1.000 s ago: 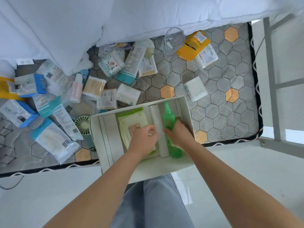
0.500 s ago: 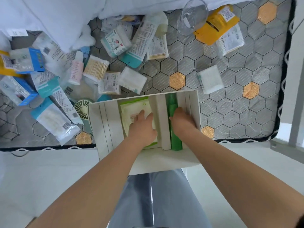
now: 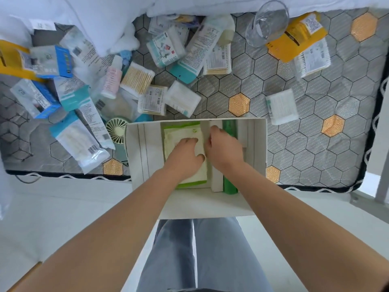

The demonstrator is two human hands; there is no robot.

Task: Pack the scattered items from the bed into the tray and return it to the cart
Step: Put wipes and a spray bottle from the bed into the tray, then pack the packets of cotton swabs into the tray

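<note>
A white tray (image 3: 143, 148) sits at the near edge of the bed, partly overhanging it. In its middle compartment lies a green-edged pale packet (image 3: 181, 131). A green bottle (image 3: 229, 129) lies in the narrow compartment to the right of a white divider (image 3: 216, 182). My left hand (image 3: 185, 157) rests flat on the packet with its fingers spread. My right hand (image 3: 225, 152) is beside it, its fingers curled over the top of the divider between packet and bottle. Both hands hide the middle of the packet and of the bottle.
Many items lie scattered on the hexagon-patterned mattress: cotton swab boxes (image 3: 137, 79), a pink bottle (image 3: 111, 81), blue boxes (image 3: 35, 98), a small fan (image 3: 116, 131), a white box (image 3: 282, 106), a yellow pack (image 3: 296, 36) and a glass (image 3: 267, 24). White pillows (image 3: 101, 17) lie behind.
My right hand has left the green bottle and moved left onto the divider. My left hand has slid a little further up the packet. The view has shifted closer over the tray.
</note>
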